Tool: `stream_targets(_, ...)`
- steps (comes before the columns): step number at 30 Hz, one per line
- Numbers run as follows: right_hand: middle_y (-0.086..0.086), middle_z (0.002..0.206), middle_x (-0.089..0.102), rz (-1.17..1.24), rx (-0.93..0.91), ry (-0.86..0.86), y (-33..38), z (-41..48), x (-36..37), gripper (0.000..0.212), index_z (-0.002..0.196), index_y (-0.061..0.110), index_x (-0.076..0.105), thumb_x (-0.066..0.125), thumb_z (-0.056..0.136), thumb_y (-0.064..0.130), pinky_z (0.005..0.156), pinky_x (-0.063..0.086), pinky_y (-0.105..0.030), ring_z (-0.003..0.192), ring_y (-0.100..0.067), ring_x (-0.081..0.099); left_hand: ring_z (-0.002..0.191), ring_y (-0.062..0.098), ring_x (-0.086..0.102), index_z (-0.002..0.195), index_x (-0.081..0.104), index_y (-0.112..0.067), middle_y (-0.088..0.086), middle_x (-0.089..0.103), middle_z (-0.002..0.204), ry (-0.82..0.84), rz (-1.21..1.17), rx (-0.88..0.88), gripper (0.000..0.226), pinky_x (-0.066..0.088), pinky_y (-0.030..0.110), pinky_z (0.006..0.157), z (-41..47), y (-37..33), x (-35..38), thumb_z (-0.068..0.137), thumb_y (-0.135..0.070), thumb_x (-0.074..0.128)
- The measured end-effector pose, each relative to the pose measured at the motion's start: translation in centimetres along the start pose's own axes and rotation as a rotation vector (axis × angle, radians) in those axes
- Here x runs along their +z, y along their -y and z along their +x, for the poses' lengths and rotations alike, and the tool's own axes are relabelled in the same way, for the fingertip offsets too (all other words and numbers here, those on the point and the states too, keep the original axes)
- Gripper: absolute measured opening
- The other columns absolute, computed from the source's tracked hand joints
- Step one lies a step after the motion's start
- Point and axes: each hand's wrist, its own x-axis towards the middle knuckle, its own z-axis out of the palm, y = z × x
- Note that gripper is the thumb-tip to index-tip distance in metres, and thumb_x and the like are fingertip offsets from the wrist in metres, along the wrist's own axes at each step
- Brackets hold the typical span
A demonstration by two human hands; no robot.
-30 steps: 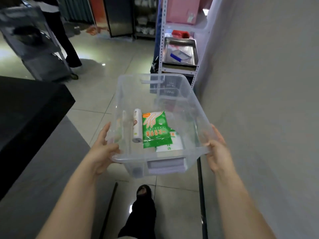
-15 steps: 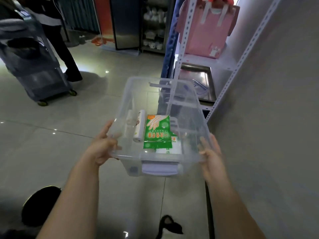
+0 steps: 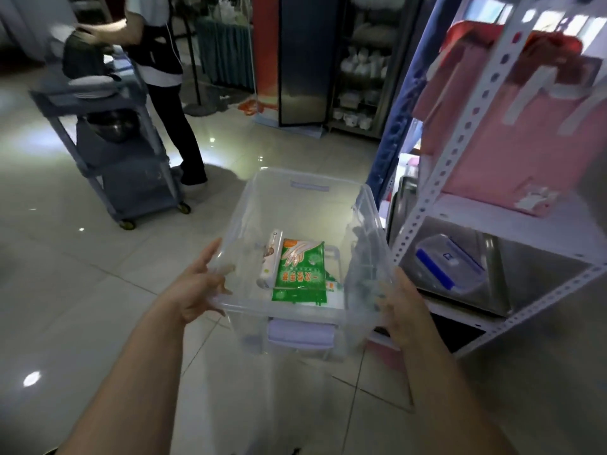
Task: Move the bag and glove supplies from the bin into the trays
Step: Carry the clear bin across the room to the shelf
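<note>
Nothing had reached the steel trays (image 3: 499, 290): the left hand (image 3: 193, 290) and right hand (image 3: 399, 310) gripped the clear plastic bin (image 3: 295, 205), the green glove packet (image 3: 300, 274) and white bag roll (image 3: 271, 261) inside near its front edge.

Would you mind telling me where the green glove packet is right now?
The green glove packet lies flat inside the clear bin, mid-frame in the head view, just right of the white roll.

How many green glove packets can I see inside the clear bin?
1 fully visible: the green glove packet lies on the clear bin floor, beside the white roll. A partly covered packet peeks out underneath; more may be hidden.
</note>
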Motion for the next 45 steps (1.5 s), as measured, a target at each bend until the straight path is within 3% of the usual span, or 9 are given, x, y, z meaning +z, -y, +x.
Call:
stream_targets(3,-0.013,0.093,0.054,0.007,-0.014,-0.013,1.4,6.3,2.4,0.024,0.103,0.028,0.067,0.051,0.094,0.013,0.066,0.041,-0.031,0.078,-0.026,0.047,0.065,0.031,0.057,0.123,0.05,-0.049,0.009,0.06,0.117,-0.024,-0.006,0.001,0.083,0.056,0.04,0.054,5.5,-3.0,-0.6,0.082,0.022,0.036)
stream_targets(9,-0.007,0.129,0.057,0.098,0.008,-0.053,2.4,20.1,7.7,0.044,0.131,0.031,0.055,0.055,0.094,0.006,0.097,0.042,-0.043,0.112,-0.028,0.054,0.066,0.025,0.064,0.112,0.057,-0.053,0.007,0.062,0.117,-0.032,-0.013,0.039,0.09,0.054,0.029,0.054,18.8,-7.7,-3.1,0.073,0.025,0.034)
stream_targets(11,-0.008,0.129,0.055,0.093,0.006,-0.092,2.5,24.8,9.4,0.053,0.135,0.031,0.049,0.051,0.094,-0.001,0.09,0.047,-0.034,0.112,-0.023,0.056,0.073,0.024,0.068,0.119,0.056,-0.05,0.005,0.064,0.115,-0.037,-0.001,0.051,0.093,0.054,0.031,0.055,23.7,-9.1,-3.7,0.069,0.026,0.035)
stream_targets(14,0.0,0.102,0.055,0.143,0.032,-0.135,3.7,31.8,12.2,0.052,0.139,0.031,0.045,0.046,0.097,0.001,0.058,0.047,-0.017,0.071,-0.004,0.059,0.082,0.025,0.066,0.129,0.049,-0.05,0.002,0.064,0.117,0.009,0.043,0.06,0.096,0.053,0.029,0.056,31.7,-12.3,-4.5,0.072,0.026,0.035)
stream_targets(20,0.003,0.126,0.063,0.187,0.062,-0.337,6.9,42.4,16.9,0.06,0.116,0.049,0.057,0.053,0.09,-0.005,0.11,0.029,-0.054,0.124,-0.031,0.048,0.108,0.032,0.062,0.138,0.039,-0.05,0.005,0.058,0.127,0.11,0.166,-0.01,0.095,0.047,0.043,0.078,47.7,-20.3,-5.2,0.076,0.023,0.038)
stream_targets(30,0.002,0.122,0.063,0.159,0.093,-0.494,8.9,60.1,15.2,0.063,0.132,0.041,0.047,0.052,0.089,-0.004,0.103,0.037,-0.058,0.123,-0.043,0.048,0.069,0.01,0.068,0.102,0.058,-0.063,0.005,0.06,0.118,0.319,0.207,-0.038,0.09,0.051,0.03,0.058,69.5,-27.2,1.4,0.073,0.021,0.042)
stream_targets(34,0.0,0.098,0.063,0.274,0.118,-0.573,10.7,68.2,13.7,0.063,0.134,0.038,0.048,0.05,0.087,-0.004,0.067,0.042,-0.029,0.097,-0.023,0.059,0.086,0.023,0.066,0.101,0.059,-0.065,0.01,0.06,0.123,0.359,0.252,-0.044,0.093,0.048,0.033,0.06,77.4,-30.0,5.2,0.072,0.022,0.04)
stream_targets(42,-0.002,0.133,0.057,0.438,0.153,-0.67,11.8,78.9,13.5,0.076,0.134,0.036,0.045,0.037,0.081,-0.017,0.077,0.039,-0.03,0.108,-0.02,0.053,0.069,0.014,0.065,0.115,0.054,-0.062,0.012,0.059,0.126,0.417,0.334,-0.131,0.094,0.045,0.028,0.051,90.8,-33.1,9.7,0.071,0.02,0.037)
stream_targets(45,-0.004,0.139,0.051,0.474,0.164,-0.731,10.2,81.2,14.5,0.084,0.142,0.032,0.037,0.03,0.077,-0.022,0.089,0.042,-0.03,0.103,-0.018,0.058,0.092,0.026,0.065,0.127,0.048,-0.055,0.011,0.056,0.129,0.504,0.386,-0.188,0.095,0.049,0.037,0.064,95.7,-33.9,10.9,0.059,0.012,0.047)
